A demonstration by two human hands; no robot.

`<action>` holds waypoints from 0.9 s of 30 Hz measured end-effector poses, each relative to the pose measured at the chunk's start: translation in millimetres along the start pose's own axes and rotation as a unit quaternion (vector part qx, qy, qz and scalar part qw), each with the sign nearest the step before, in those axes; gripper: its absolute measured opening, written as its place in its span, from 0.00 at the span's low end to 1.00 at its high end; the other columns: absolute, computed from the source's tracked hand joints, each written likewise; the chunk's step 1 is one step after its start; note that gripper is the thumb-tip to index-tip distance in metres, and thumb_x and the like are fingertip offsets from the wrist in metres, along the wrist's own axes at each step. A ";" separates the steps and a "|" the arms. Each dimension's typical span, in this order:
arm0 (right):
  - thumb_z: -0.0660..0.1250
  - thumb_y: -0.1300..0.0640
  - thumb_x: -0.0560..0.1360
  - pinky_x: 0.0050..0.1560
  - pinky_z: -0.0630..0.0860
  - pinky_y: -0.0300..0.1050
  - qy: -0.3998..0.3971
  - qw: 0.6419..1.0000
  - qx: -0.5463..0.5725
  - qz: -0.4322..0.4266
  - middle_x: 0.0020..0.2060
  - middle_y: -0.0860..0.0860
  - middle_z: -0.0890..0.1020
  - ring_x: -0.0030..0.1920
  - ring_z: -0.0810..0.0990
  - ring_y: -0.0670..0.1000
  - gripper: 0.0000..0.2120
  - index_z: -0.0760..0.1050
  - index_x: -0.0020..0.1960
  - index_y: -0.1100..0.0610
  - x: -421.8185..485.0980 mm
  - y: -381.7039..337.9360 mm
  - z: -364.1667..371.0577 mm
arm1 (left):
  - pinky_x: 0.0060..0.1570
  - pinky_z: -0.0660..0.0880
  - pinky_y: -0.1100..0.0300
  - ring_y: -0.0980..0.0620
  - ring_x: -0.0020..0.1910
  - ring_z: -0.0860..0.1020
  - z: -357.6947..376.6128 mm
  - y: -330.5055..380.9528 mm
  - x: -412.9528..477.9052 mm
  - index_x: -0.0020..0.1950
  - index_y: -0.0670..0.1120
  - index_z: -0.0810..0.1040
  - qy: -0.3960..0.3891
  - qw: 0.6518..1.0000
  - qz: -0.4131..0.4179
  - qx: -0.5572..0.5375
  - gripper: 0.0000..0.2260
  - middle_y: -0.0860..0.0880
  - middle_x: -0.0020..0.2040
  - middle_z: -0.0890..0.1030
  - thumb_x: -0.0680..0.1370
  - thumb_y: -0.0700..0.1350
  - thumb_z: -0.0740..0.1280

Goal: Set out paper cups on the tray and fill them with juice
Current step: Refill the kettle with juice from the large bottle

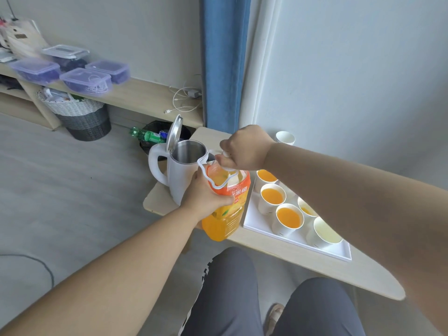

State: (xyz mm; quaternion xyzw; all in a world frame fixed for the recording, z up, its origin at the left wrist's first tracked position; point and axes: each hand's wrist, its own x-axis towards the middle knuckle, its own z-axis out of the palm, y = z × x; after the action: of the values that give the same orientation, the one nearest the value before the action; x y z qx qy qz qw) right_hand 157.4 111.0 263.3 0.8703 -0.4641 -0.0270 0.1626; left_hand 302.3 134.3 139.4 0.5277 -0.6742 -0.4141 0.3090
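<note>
Paper cups (288, 218) stand on the white tray (334, 253) at the near right of the table (315, 265). The nearest cup (324, 232) shows a pale inside with no orange, and those behind it are nearly brimming. Just left of the tray, at the table's near edge, is the juice bottle (228, 214). The left hand (206, 197) is wrapped round its shoulder and the right hand (244, 149) is pinching the cap (226, 154). Whether the cap is tight I cannot tell. If it is loose, a hard squeeze would likely push juice out. A twist might drag the bottle off the edge or against the full cups. Farther back, the open kettle (179, 161) is near enough to be bumped.
</note>
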 end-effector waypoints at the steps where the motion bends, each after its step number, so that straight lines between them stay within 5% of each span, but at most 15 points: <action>1: 0.44 0.34 0.78 0.33 0.64 0.42 -0.022 0.999 -0.024 0.034 0.28 0.51 0.69 0.35 0.73 0.56 0.31 0.69 0.36 0.58 -0.1 -3.6 -1.2 | 0.55 0.78 0.49 0.54 0.57 0.77 1.2 0.2 -0.4 0.64 0.55 0.68 0.004 1.000 -0.007 0.000 0.42 0.54 0.57 0.77 0.52 0.60 0.75; 6: 0.45 0.35 0.79 0.33 0.63 0.43 -0.054 0.987 0.007 0.153 0.29 0.50 0.68 0.35 0.71 0.53 0.30 0.65 0.30 0.55 -0.5 -17.7 1.8 | 0.56 0.77 0.50 0.53 0.58 0.76 1.5 4.0 -3.1 0.65 0.54 0.68 0.002 1.000 -0.009 0.015 0.43 0.54 0.58 0.76 0.51 0.62 0.73; 9: 0.46 0.40 0.81 0.47 0.66 0.48 0.004 0.998 0.009 0.056 0.31 0.52 0.72 0.40 0.71 0.57 0.27 0.69 0.39 0.59 -10.1 -7.8 7.0 | 0.56 0.77 0.51 0.54 0.58 0.76 2.1 1.8 -1.0 0.65 0.54 0.69 -0.005 1.000 0.001 0.021 0.43 0.54 0.58 0.77 0.51 0.61 0.74; 13: 0.46 0.41 0.81 0.55 0.66 0.51 -0.023 0.999 -0.016 -0.025 0.49 0.58 0.79 0.53 0.73 0.58 0.26 0.71 0.58 0.61 -12.8 2.1 1.6 | 0.57 0.77 0.50 0.55 0.58 0.76 2.5 2.5 1.6 0.65 0.55 0.69 -0.016 0.999 -0.005 0.030 0.43 0.56 0.59 0.77 0.51 0.61 0.75; 20: 0.45 0.34 0.79 0.42 0.63 0.47 -0.068 0.983 -0.043 0.167 0.30 0.51 0.69 0.38 0.72 0.54 0.31 0.66 0.31 0.56 -9.1 -22.1 -6.8 | 0.57 0.77 0.50 0.53 0.59 0.76 1.5 2.6 0.6 0.66 0.53 0.69 -0.019 0.999 -0.007 0.042 0.45 0.54 0.60 0.77 0.50 0.64 0.74; 27: 0.53 0.39 0.80 0.49 0.68 0.49 -0.127 0.984 0.103 0.071 0.54 0.57 0.76 0.52 0.72 0.55 0.26 0.68 0.63 0.60 -17.2 -1.5 -6.0 | 0.56 0.77 0.49 0.52 0.60 0.76 4.7 2.0 0.8 0.67 0.55 0.67 -0.002 0.999 -0.012 0.045 0.47 0.54 0.61 0.75 0.50 0.63 0.75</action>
State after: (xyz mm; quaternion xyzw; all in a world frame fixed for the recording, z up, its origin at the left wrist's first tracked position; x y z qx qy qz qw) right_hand 150.0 127.3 266.8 0.8366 -0.5420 -0.0781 0.0132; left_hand 297.2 134.8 139.0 0.5485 -0.6861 -0.3881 0.2788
